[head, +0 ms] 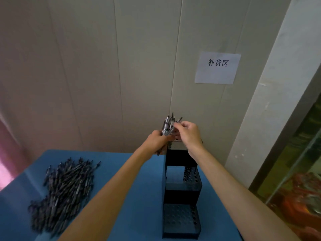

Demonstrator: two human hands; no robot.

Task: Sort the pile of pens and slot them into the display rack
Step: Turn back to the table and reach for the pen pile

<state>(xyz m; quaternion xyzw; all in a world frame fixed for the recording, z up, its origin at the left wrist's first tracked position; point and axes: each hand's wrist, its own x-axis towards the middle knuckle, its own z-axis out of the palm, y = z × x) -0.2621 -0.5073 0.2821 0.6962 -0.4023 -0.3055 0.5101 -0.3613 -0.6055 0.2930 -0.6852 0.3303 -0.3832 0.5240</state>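
A black stepped display rack (181,188) with rows of round holes stands on the blue table (135,197). Above its top tier, my left hand (159,140) grips a bundle of dark pens (167,125) that point upward. My right hand (188,132) reaches in from the right, its fingertips pinching one pen in the top of that bundle. A large pile of dark pens (64,193) lies on the table to the left. The rack's top tier is mostly hidden behind my hands.
A panelled wall rises right behind the table, with a white paper sign (218,67) taped to it. A white pillar (271,101) stands at the right, and red and orange goods (298,202) sit behind glass beyond it.
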